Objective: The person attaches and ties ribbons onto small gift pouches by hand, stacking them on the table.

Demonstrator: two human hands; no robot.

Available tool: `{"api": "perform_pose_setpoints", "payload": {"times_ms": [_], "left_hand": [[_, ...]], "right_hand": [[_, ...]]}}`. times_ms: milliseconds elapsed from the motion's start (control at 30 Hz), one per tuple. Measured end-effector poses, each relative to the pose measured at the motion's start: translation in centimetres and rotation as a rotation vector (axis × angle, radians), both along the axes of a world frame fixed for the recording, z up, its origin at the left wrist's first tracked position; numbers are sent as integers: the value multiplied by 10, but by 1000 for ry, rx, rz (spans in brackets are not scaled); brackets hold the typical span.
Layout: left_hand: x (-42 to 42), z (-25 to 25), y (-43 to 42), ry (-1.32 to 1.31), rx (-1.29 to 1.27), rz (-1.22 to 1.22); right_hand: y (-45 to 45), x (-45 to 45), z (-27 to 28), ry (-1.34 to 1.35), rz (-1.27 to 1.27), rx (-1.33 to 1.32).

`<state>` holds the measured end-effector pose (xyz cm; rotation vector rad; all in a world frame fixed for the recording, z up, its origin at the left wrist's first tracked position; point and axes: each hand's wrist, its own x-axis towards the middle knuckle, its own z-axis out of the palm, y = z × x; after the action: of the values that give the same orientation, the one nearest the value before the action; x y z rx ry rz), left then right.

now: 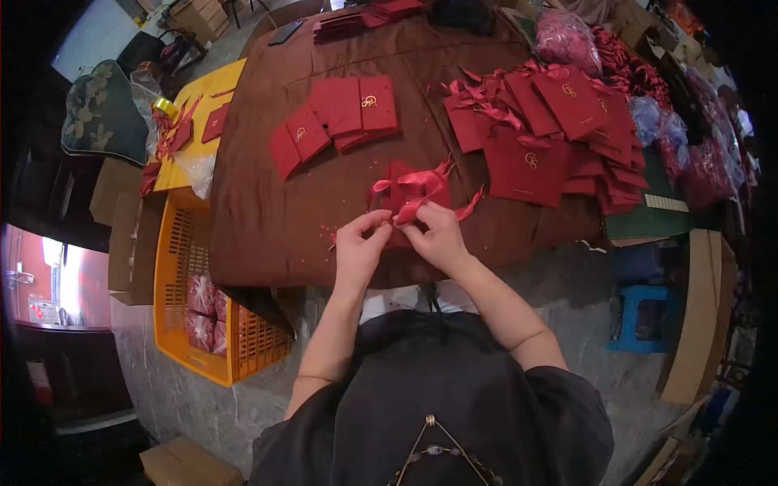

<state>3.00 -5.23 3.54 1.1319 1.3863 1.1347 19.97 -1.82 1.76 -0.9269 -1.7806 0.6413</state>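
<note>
Fingers (373, 219) of your left hand (357, 245) and right hand (442, 241) pinching red ribbon (419, 180), tips nearly meeting; whether knot sits between them, too small to tell. Ribbon loops over red pouch (441, 197), which lies on brown cloth (267, 243) near table edge before you. Red specks (327, 235) by left hand. Beyond, leftward: overlapping gold-marked pouches (344, 108); rightward: bigger pouch heap (525, 166). Far end: dark phone (285, 32).
</note>
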Motion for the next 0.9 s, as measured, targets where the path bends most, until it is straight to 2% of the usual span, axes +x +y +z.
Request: {"api": "perform_pose_setpoints", "payload": {"times_ms": [67,133,167,200,233,300,500,567,633,700,733,900], "left_hand": [[4,-6,-1,-38,55,10],[4,9,-2,-100,-6,-45],[4,17,-2,-165,-66,-96],[2,21,0,33,7,-169],[2,24,1,33,5,-166],[4,30,1,649,279,-183],[11,36,0,618,315,-213],[15,37,-2,620,306,-205],[17,35,-3,586,515,-149],[17,39,-2,596,553,-141],[18,41,-2,604,592,-135],[22,50,-7,521,654,-245]], "right_hand": [[1,5,-4,0,-1,13],[3,9,0,229,93,-149],[0,16,3,218,63,-229],[-1,18,3,217,65,-231],[-1,19,1,236,77,-218],[-3,18,-2,259,88,-204],[-9,28,4,222,85,-207],[-10,37,12,46,127,-29],[-13,44,14,-16,183,-18],[-17,46,13,-343,-50,244],[-13,50,11,-463,-41,283],[-12,51,-1,-331,-216,437]]}}
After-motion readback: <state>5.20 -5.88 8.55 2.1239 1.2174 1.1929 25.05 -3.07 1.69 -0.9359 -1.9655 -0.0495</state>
